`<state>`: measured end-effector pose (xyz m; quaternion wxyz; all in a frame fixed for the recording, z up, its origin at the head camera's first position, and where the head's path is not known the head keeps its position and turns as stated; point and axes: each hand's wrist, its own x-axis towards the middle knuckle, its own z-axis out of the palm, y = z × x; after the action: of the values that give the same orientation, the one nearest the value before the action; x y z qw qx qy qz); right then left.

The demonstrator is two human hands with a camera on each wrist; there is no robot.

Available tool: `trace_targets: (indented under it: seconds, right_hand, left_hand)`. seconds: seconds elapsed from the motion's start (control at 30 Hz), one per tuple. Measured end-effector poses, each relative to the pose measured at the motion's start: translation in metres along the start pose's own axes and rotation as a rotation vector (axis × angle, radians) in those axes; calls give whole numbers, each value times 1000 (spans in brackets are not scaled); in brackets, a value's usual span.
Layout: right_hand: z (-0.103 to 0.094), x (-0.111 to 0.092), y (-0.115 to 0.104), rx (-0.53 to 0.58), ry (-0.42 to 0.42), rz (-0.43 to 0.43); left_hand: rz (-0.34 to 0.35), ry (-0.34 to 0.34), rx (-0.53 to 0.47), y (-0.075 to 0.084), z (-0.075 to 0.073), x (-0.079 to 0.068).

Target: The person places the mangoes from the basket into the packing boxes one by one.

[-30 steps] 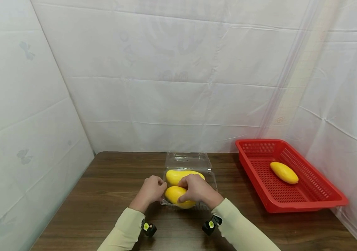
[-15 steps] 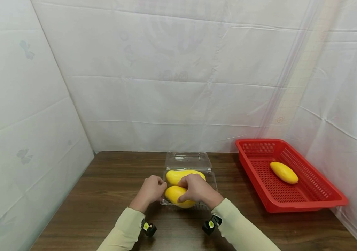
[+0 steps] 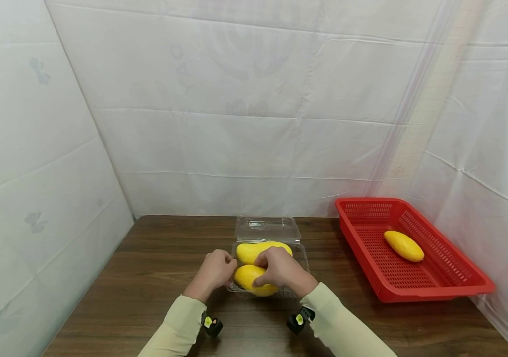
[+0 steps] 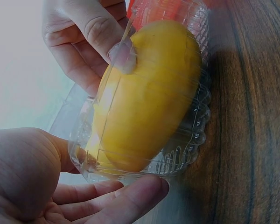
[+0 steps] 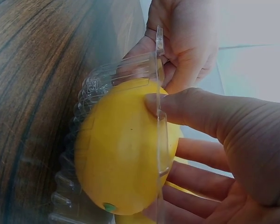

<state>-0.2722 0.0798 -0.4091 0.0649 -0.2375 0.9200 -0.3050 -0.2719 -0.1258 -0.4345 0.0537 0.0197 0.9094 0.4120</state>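
Observation:
A clear plastic clamshell container (image 3: 305,258) stands on the table with its lid (image 3: 267,230) folded back. Inside lie two yellow mangoes, the far mango (image 3: 247,252) and the near mango (image 3: 248,277). My right hand (image 3: 282,267) grips the near mango from above, thumb on its near side and fingers over the back. In the right wrist view the near mango (image 5: 123,149) shows a green stem spot and sits within the container's walls. At the container's left end, my left hand (image 3: 215,270) pinches the wall, thumb inside and fingers outside, as the left wrist view shows.
To the right, a red perforated basket (image 3: 432,291) holds another yellow mango (image 3: 404,246). White sheeting (image 3: 254,148) rises behind the brown wooden table (image 3: 164,248) and along both sides. Each wrist wears a black strapped device.

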Motion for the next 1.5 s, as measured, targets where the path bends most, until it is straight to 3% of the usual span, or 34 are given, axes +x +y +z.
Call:
trace_targets:
  seconds: [0.9, 1.13, 1.5]
  right_hand:
    - [-2, -4, -6, -163, 89, -13]
    - [-2, -5, -7, -159, 117, -21]
    - [-4, -2, -1, -117, 61, -45]
  left_hand:
    - [-4, 6, 7, 1, 0, 1]
    - [-8, 10, 10, 1, 0, 1]
    - [10, 11, 12, 0, 0, 1]
